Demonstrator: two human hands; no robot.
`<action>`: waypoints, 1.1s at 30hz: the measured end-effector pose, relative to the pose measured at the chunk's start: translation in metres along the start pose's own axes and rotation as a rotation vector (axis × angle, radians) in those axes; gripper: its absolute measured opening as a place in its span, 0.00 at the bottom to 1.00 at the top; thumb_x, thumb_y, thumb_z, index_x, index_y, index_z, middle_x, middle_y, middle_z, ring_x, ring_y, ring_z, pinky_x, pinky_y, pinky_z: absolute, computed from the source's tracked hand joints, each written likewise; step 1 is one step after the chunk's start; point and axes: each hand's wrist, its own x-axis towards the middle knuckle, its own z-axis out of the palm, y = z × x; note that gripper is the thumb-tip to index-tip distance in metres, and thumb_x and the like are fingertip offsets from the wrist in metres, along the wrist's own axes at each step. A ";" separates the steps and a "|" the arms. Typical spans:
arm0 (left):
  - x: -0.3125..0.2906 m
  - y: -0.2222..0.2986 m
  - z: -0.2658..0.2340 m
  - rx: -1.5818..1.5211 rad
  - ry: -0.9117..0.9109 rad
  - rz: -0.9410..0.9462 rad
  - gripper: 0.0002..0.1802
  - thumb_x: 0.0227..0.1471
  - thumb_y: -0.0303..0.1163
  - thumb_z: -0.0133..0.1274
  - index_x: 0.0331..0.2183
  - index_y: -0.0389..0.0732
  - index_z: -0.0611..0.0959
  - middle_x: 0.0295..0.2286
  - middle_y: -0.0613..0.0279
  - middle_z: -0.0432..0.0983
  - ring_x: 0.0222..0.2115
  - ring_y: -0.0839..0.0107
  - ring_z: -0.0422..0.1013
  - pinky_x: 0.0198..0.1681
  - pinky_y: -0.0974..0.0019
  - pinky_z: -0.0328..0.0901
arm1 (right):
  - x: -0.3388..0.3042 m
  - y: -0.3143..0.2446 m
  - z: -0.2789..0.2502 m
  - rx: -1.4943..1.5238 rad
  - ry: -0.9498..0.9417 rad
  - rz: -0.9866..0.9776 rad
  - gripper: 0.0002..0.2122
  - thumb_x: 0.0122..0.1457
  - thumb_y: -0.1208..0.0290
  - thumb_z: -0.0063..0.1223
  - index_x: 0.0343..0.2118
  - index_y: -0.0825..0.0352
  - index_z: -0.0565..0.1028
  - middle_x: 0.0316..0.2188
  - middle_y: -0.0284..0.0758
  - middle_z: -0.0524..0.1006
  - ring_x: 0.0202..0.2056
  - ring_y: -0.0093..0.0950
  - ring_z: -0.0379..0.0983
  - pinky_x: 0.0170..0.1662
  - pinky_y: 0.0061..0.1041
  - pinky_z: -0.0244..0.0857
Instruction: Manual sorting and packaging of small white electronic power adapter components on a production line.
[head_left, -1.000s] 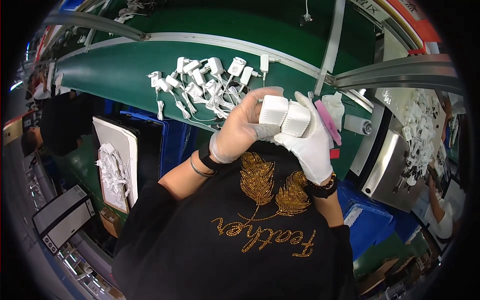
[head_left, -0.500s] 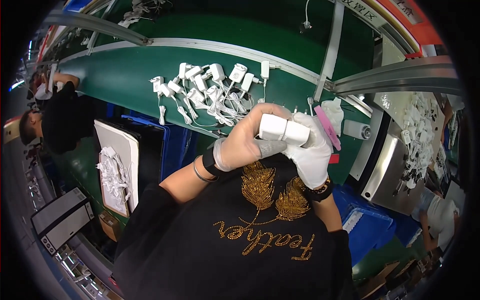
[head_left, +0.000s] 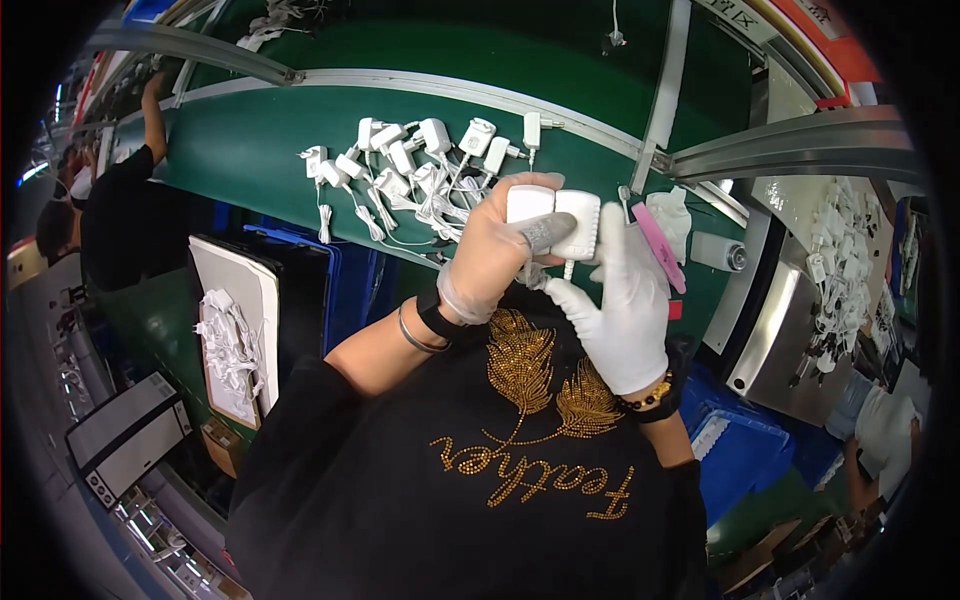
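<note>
Two white power adapters (head_left: 576,228) sit side by side in my left hand (head_left: 492,245), their broad faces turned up. A grey-covered thumb presses across them, and the fingers wrap behind. From the lower end of one adapter a short cord stub sticks out. My right hand (head_left: 625,315), in a white glove, is just right of the adapters. Its fingers stretch upward and the thumb points toward the cord stub; whether it touches is unclear. Beyond my hands, a pile of white adapters with bundled cords (head_left: 400,175) lies on the green bench (head_left: 230,130).
A pink strip-shaped object (head_left: 658,247), a white crumpled cloth (head_left: 675,222) and a white cylindrical container (head_left: 718,252) are at the right. More adapters lie on a side surface (head_left: 840,265) and on a left board (head_left: 228,345). A co-worker (head_left: 125,215) is at far left.
The adapters have turned so their broad faces show. My right hand has let go of them and shifted down and right, its fingers now stretched. The co-worker's arm has risen.
</note>
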 end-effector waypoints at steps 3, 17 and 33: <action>0.003 -0.004 0.003 -0.013 0.039 -0.001 0.23 0.51 0.27 0.58 0.49 0.38 0.72 0.37 0.61 0.76 0.34 0.73 0.75 0.33 0.70 0.74 | 0.000 0.000 0.004 -0.239 0.015 -0.128 0.37 0.51 0.62 0.62 0.62 0.65 0.57 0.32 0.37 0.74 0.31 0.33 0.72 0.32 0.30 0.66; 0.010 -0.006 0.003 -0.084 0.077 -0.060 0.21 0.51 0.27 0.58 0.47 0.38 0.72 0.38 0.58 0.75 0.34 0.68 0.77 0.32 0.68 0.75 | -0.028 0.055 -0.030 0.194 0.182 0.223 0.18 0.57 0.74 0.54 0.52 0.67 0.71 0.41 0.38 0.77 0.44 0.31 0.73 0.51 0.32 0.62; 0.016 -0.016 -0.001 -0.122 0.014 -0.167 0.23 0.53 0.30 0.55 0.50 0.37 0.70 0.41 0.55 0.75 0.37 0.66 0.76 0.33 0.66 0.75 | -0.028 0.232 0.014 -0.040 0.955 0.533 0.25 0.54 0.73 0.58 0.55 0.71 0.65 0.52 0.45 0.68 0.52 0.39 0.66 0.56 0.34 0.60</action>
